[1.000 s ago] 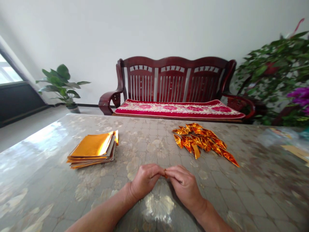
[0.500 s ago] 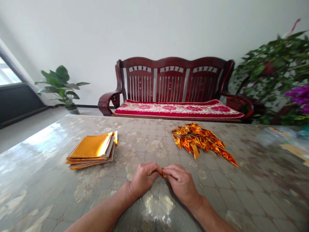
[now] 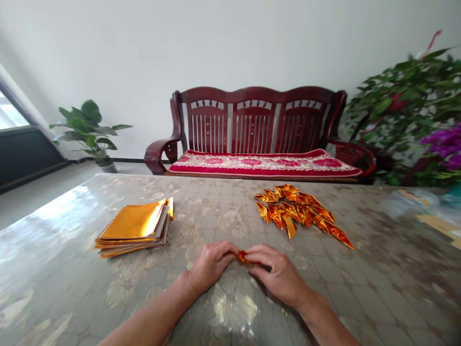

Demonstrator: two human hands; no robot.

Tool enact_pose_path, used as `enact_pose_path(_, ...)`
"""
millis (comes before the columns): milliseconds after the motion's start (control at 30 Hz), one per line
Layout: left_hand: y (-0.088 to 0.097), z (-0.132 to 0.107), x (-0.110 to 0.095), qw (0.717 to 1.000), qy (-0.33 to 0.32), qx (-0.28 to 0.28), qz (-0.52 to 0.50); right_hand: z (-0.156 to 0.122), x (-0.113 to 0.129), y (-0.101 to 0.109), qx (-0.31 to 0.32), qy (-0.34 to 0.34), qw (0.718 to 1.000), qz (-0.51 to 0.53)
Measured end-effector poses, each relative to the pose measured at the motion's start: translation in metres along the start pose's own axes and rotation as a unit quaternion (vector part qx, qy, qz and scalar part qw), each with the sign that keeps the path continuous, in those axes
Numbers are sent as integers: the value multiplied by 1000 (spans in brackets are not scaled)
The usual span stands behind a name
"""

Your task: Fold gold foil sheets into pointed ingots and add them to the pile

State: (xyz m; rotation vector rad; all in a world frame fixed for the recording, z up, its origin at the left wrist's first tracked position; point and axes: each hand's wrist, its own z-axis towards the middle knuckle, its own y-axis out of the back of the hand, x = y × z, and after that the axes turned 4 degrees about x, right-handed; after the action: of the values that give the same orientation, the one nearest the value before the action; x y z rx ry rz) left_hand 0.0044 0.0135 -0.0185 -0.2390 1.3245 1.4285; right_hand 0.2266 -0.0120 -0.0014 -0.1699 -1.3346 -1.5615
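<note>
My left hand (image 3: 211,265) and my right hand (image 3: 275,273) meet at the fingertips low over the table (image 3: 230,307). Both are closed in a pinch on a small folded piece of gold foil paper (image 3: 241,255), of which only an orange-red tip shows between them. A stack of flat gold foil sheets (image 3: 135,227) lies to the left of my hands. A pile of several folded gold pieces (image 3: 300,214) lies beyond my right hand, toward the far right.
The table has a glossy floral cover. Behind it stands a dark red wooden bench (image 3: 257,132) with a red cushion. A potted plant (image 3: 90,129) is at the far left, leafy plants with purple flowers (image 3: 414,110) at the right. Some pale packaging (image 3: 435,221) lies at the table's right edge.
My hands stay pinched together at the same spot; a little more of the folded gold piece now shows between the fingertips. The view has shifted slightly.
</note>
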Motion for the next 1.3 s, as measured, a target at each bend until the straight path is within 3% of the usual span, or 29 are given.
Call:
enact_pose_path(367,7,2,4,996,-43,81,1,-5,-14,10,39,10,999,-22)
enact_pose_path(667,9,-1,6,996,-58,64,33,-8,-13,16,89,34,993,-72)
enact_pose_path(867,9,-2,0,995,-39,66,66,-7,-10,16,72,55,990,-107)
enact_pose_path(1067,5,-2,3,998,15,49,30,-8,-13,16,50,60,987,-142)
enact_pose_path(1300,2,0,3,999,25,39,26,-8,-16,13,22,55,983,-174)
